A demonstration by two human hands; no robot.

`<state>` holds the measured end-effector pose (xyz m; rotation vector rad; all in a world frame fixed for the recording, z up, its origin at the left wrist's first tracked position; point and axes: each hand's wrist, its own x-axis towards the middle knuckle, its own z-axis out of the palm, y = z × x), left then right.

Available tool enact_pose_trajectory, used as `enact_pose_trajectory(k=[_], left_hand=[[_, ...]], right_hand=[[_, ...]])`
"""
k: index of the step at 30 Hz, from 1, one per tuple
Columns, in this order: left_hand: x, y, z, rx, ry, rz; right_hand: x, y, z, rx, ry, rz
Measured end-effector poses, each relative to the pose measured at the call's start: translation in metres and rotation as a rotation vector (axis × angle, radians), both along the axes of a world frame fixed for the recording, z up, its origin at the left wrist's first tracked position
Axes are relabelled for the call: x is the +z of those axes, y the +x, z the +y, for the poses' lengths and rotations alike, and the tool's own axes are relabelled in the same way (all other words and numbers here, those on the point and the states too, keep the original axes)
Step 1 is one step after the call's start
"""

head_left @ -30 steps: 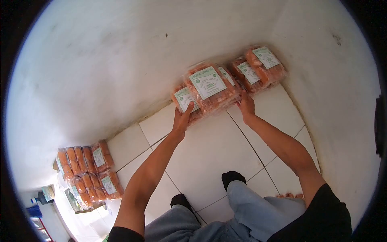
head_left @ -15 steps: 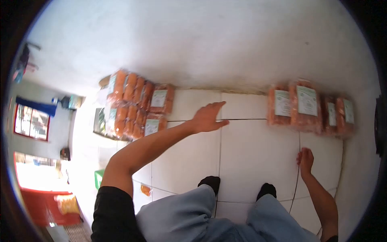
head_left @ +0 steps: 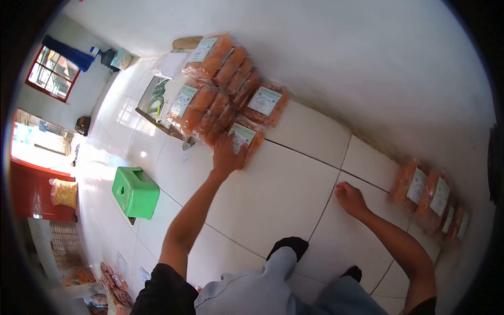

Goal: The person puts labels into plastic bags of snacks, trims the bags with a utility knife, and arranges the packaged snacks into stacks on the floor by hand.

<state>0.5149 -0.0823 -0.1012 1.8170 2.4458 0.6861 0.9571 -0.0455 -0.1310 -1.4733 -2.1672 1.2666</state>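
Observation:
My left hand point(head_left: 227, 157) lies on the near edge of a clear plastic packet of orange-brown food point(head_left: 252, 143) with a white and green label, at the front of the left stack. Its fingers are spread over the packet, not closed round it. Behind that one lies another labelled packet point(head_left: 264, 102), and to the left several more packets point(head_left: 210, 107) are piled in two rows. My right hand point(head_left: 350, 199) hovers over the floor tiles with its fingers curled in and nothing visible in them. Several similar packets point(head_left: 428, 194) stand against the wall at the right.
A green plastic stool point(head_left: 135, 193) stands on the white tiled floor point(head_left: 283, 194) to the left. Beyond it are a red door point(head_left: 42, 191), a yellow-filled bag point(head_left: 64, 192) and bagged goods point(head_left: 115, 283) at lower left. The wall point(head_left: 336, 68) runs behind the packets.
The view has turned left, bringing the green stool into sight. My left hand has moved from over bare floor onto the front packet of the left stack. My right hand has come forward, away from my leg.

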Motion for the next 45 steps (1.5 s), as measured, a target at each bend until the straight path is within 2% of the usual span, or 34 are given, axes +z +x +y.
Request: enact_pose_trajectory(k=[1,3,5,7,8,10,11,13,14,16,19,20,21,22,23,24,27,29,31,32,34,36,37,39,41,42,44,45], left_hand=[[-0.009,0.003,0.001,0.055,-0.030,0.073],[-0.018,0.013,0.001,0.102,0.035,0.052],[-0.017,0.024,-0.001,0.139,0.091,0.024],[0.009,0.044,-0.007,0.162,-0.058,-0.096],[0.016,0.052,-0.011,0.147,-0.094,-0.023],[0.013,0.055,-0.009,0.089,-0.110,-0.107],[0.013,0.055,-0.011,0.031,-0.127,-0.179],[0.030,0.046,0.015,0.159,-0.245,-0.513],[0.020,0.031,0.030,0.095,-0.218,-0.451],[-0.009,0.006,0.072,-0.160,0.222,-0.081],[-0.025,-0.015,0.144,-0.193,0.297,0.124],[-0.030,-0.019,0.159,-0.245,0.334,0.224],[-0.030,-0.014,0.165,-0.267,0.343,0.211],[-0.029,-0.007,0.169,-0.159,0.197,0.132],[-0.028,-0.002,0.173,-0.053,0.048,0.057],[-0.044,-0.009,0.181,-0.090,0.106,0.036],[-0.045,-0.003,0.179,-0.038,0.058,-0.102],[-0.045,-0.001,0.179,-0.058,0.092,-0.081],[-0.053,-0.011,0.189,-0.162,-0.139,-0.629],[-0.048,-0.005,0.189,-0.190,-0.141,-0.639],[0.006,0.020,0.173,-0.116,-0.429,-0.877],[0.003,0.024,0.172,-0.131,-0.468,-0.889],[-0.009,0.020,0.173,-0.163,-0.476,-0.894],[-0.039,0.018,0.179,-0.079,-0.410,-0.823],[-0.028,0.038,0.166,-0.116,-0.436,-0.858],[-0.022,0.052,0.159,-0.130,-0.449,-0.889],[-0.021,0.079,0.149,-0.180,-0.452,-0.926],[-0.021,0.094,0.144,-0.231,-0.448,-0.964]], right_hand=[[0.002,-0.031,0.014,0.015,-0.035,-0.001],[0.014,-0.099,0.032,-0.001,-0.160,0.043],[-0.009,-0.162,0.042,-0.082,-0.291,0.165],[-0.010,-0.212,0.038,-0.145,-0.359,0.211],[0.003,-0.229,0.030,-0.200,-0.396,0.191],[0.015,-0.242,0.021,-0.262,-0.436,0.159],[0.014,-0.241,0.013,-0.307,-0.343,0.194],[0.013,-0.233,0.002,-0.378,-0.255,0.208],[0.014,-0.224,-0.001,-0.426,-0.306,0.228],[0.015,-0.204,-0.006,-0.508,-0.347,0.221],[0.018,-0.190,-0.010,-0.511,-0.420,0.193],[0.015,-0.187,-0.013,-0.503,-0.366,0.160],[0.011,-0.187,-0.016,-0.494,-0.311,0.130],[0.007,-0.192,-0.019,-0.518,-0.184,0.049],[0.002,-0.195,-0.021,-0.542,-0.178,0.044],[0.006,-0.198,-0.021,-0.548,-0.182,-0.015],[0.035,-0.208,-0.029,-0.544,-0.178,-0.121],[0.041,-0.212,-0.033,-0.535,-0.162,-0.174],[0.040,-0.217,-0.036,-0.487,-0.266,-0.026],[0.039,-0.217,-0.038,-0.514,-0.258,-0.033],[0.034,-0.213,-0.045,-0.557,-0.252,0.085],[0.034,-0.195,-0.050,-0.577,-0.301,0.137],[0.034,-0.186,-0.053,-0.556,-0.361,0.195],[0.025,-0.162,-0.058,-0.575,-0.366,0.206],[0.026,-0.129,-0.069,-0.514,-0.310,0.239],[0.026,-0.110,-0.074,-0.592,-0.349,0.273],[0.005,-0.067,-0.083,-0.588,-0.240,0.303],[-0.004,-0.045,-0.085,-0.662,-0.372,0.454]])
